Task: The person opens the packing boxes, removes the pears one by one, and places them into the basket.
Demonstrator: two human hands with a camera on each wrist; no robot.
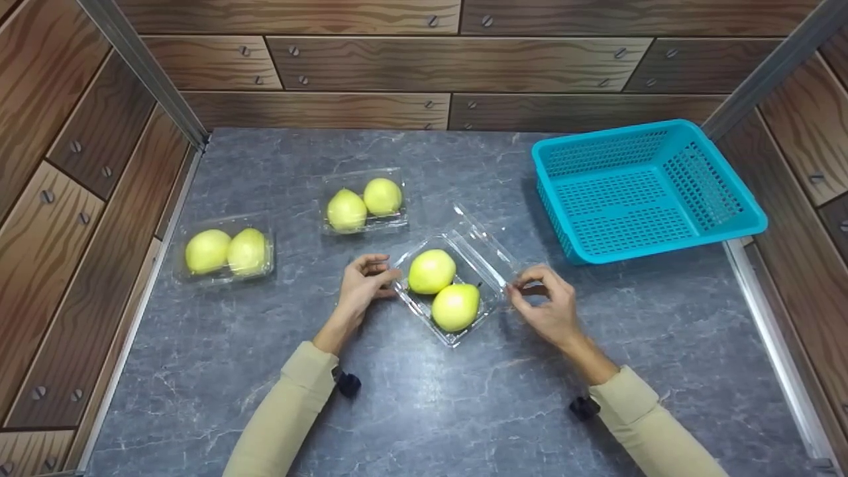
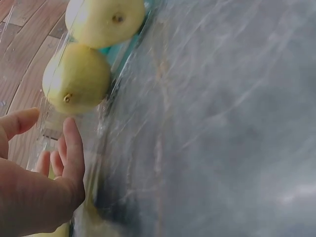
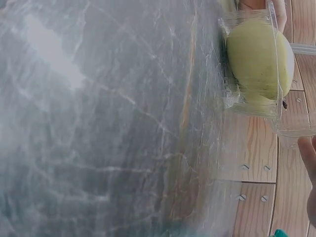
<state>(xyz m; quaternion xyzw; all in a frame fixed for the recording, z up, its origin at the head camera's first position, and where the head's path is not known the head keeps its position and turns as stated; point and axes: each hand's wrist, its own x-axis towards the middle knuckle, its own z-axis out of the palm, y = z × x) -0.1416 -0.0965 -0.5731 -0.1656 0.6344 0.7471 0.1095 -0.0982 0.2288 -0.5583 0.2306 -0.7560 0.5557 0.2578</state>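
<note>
A clear plastic clamshell container (image 1: 452, 341) stands in the middle of the table, lid (image 1: 487, 242) swung out to the right. Two yellow-green pears (image 1: 432, 271) lie in its base. My left hand (image 1: 363, 288) is at the container's left corner; the left wrist view shows the thumb and fingers apart beside the clear wall, curled round nothing. On the other side, my right hand (image 1: 546, 305) pinches the lid's near corner between thumb and finger. Only the fingertips (image 3: 307, 150) of that hand show at the plastic edge in the right wrist view.
Two more clear containers, each with two pears, stand at the far left (image 1: 225, 281) and behind the left hand (image 1: 331, 228). A turquoise perforated basket (image 1: 583, 255) occupies the back right. Wood-patterned walls (image 1: 424, 63) enclose the grey marbled table (image 1: 424, 411).
</note>
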